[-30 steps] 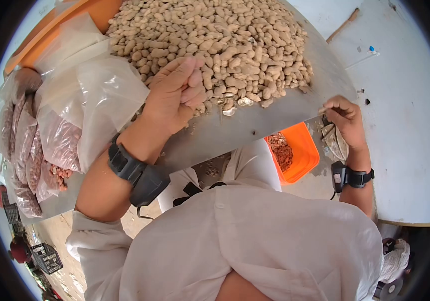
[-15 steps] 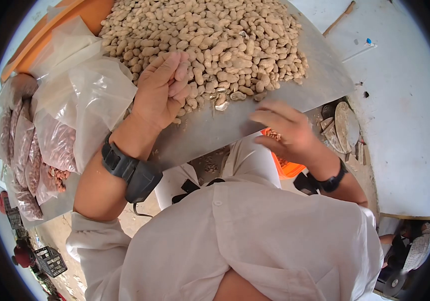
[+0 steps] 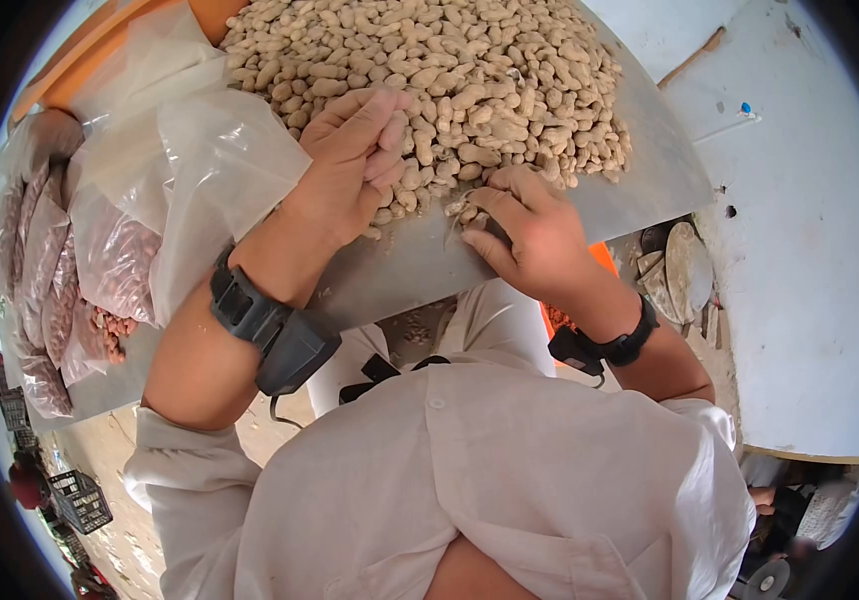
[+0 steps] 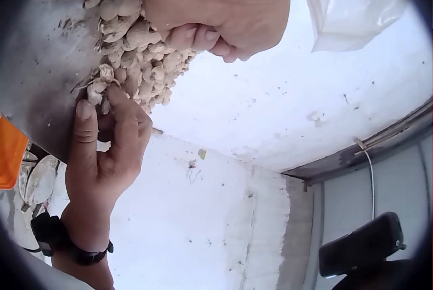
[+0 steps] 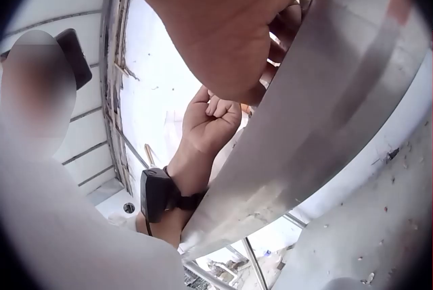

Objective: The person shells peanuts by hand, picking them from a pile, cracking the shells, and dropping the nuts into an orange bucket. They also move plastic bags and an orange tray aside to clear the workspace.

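Note:
Unshelled peanuts [image 3: 429, 60] lie heaped on a grey metal tabletop [image 3: 599, 205]. My left hand [image 3: 344, 165] is at the heap's near left edge, fingers curled in and thumb against them; nothing shows in it, though its inner palm is hidden. In the right wrist view the same hand [image 5: 211, 124] looks closed. My right hand [image 3: 539, 235] reaches over the near edge, its fingertips touching loose shells [image 3: 464, 210]. From the left wrist view, the thumb and index finger of the right hand [image 4: 108, 155] stand apart on either side of broken shells [image 4: 100, 86].
Clear plastic bags [image 3: 114, 250] of reddish kernels lie on the left, beside an orange basin [image 3: 79, 60]. Below the table edge, an orange container [image 3: 604, 257] is partly hidden behind my right arm. Wooden pieces [image 3: 684, 270] stand to the right of it.
My right hand has moved left from the far right, passing over the orange container, to the shells at the heap's edge. My left hand stays curled beside the heap.

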### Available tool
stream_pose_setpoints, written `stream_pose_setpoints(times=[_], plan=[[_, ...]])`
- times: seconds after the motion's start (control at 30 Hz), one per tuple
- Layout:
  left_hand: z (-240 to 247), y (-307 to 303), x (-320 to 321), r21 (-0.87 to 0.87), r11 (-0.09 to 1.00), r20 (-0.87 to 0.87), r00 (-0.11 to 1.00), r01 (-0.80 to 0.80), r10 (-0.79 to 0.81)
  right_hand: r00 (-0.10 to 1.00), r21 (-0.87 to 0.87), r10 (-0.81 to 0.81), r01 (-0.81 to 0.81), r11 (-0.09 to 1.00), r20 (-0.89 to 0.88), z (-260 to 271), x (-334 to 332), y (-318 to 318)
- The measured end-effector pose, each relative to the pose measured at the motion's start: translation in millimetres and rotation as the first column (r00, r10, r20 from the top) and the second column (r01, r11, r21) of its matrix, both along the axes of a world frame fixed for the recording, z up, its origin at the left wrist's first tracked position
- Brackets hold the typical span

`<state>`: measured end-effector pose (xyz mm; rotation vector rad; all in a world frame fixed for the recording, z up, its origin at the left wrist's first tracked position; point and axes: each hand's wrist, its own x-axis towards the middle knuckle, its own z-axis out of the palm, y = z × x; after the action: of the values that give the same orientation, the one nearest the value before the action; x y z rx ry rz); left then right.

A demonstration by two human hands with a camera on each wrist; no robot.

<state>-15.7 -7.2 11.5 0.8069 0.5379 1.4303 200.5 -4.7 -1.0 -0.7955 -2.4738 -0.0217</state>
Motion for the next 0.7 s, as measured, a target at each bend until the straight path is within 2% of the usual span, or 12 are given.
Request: stream_pose_setpoints(times=[0.07,0.17,0.27,0.47,0.57,0.7], plan=[[0,-1,2,-0.006,1.000,-0.012,1.000,-0.005,0.005,0.998,0.003,-0.036,0.036,0.999,-0.046,2,-2,-3],[-1,-1,3,-0.011,1.000,-0.030,0.999,-0.016,0.016,0.999,0.081,-0.036,0.038,0.996,-0.025,5,-9,-5],[-2,0,1,0.017,1.000,-0.027,1.000,-0.011,0.011,1.000,0.033,0.007,-0.008,0.999,0.014,-4,-9,-5],[-1,-1,3,-0.012,1.000,-0.028,1.000,-0.009,0.008,0.996,0.084,-0.087,0.087,0.993,0.001,0,-8,-3],[-2,0,2,-0.008,1.000,-0.007,1.000,0.000,0.000,0.997,0.029,-0.074,0.073,0.997,0.018,-4,-9,-6],[-3,0,2,-0.010,1.000,-0.021,1.000,0.003,-0.003,0.995,0.096,-0.036,0.045,0.994,-0.096,-7,-11,-3]])
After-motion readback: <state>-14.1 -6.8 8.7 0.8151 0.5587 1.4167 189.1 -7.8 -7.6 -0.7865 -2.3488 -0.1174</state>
